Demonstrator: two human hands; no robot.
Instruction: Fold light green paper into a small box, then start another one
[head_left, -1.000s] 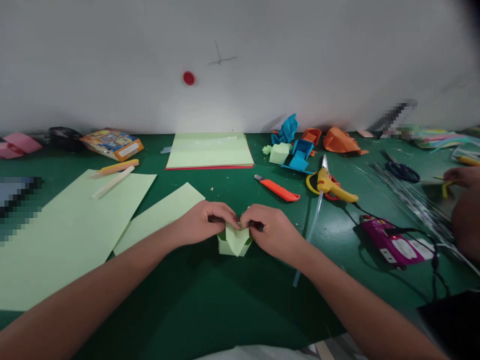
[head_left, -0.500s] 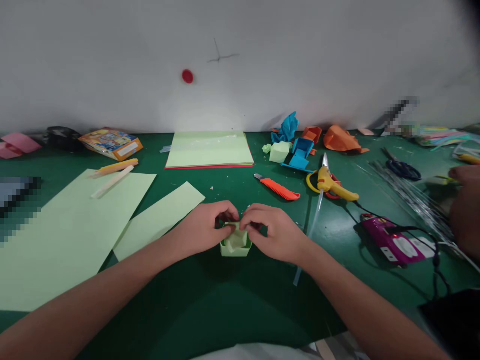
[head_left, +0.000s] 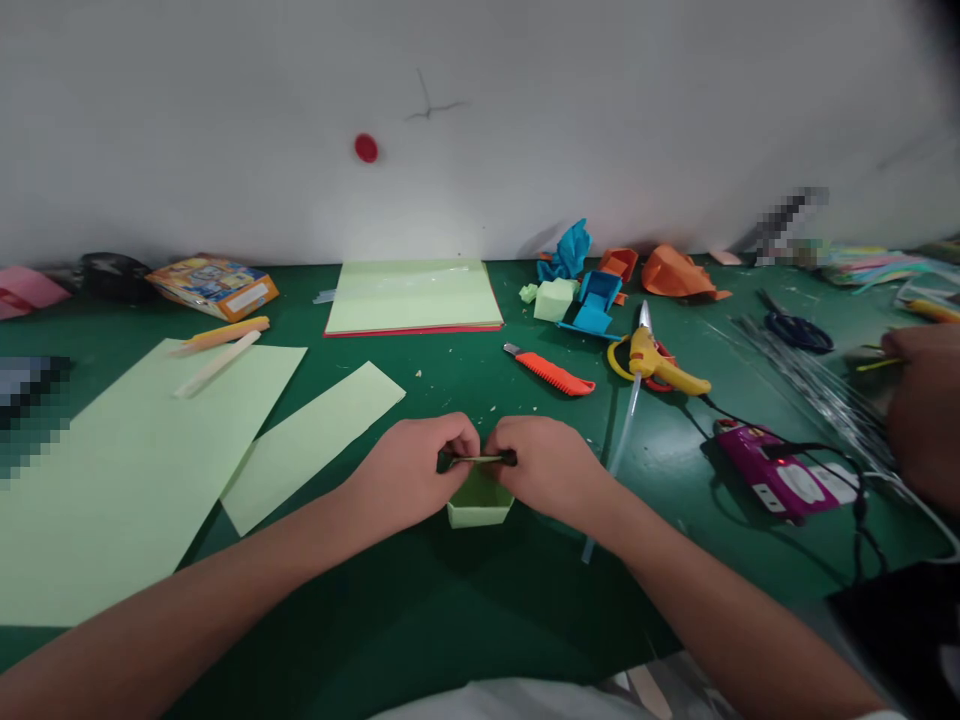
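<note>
Both my hands meet over a small pale green paper box (head_left: 480, 514) in front of me. My left hand (head_left: 420, 460) pinches the left end of a thin edge of pale green paper above the box's far side. The other end of that edge sits between the curled fingers of my right hand (head_left: 551, 462). Fingers cover much of the paper, so I cannot tell whether it joins the box. An orange utility knife (head_left: 551, 371) lies just beyond my right hand. A clear glue stick leads from the yellow glue gun (head_left: 664, 368) down beside my right wrist.
Pale green paper sheets (head_left: 150, 470) and a cut strip (head_left: 319, 445) lie on the left. A stack of paper (head_left: 412, 298) rests by the wall. Folded blue pieces (head_left: 598, 300), a purple power strip (head_left: 784, 472) with cables, and another person's hand (head_left: 926, 420) are on the right.
The pale green paper between my fingers has gone from standing inside the box to an edge-on line above it. Both hands have curled in tighter around it. The view has shifted slightly.
</note>
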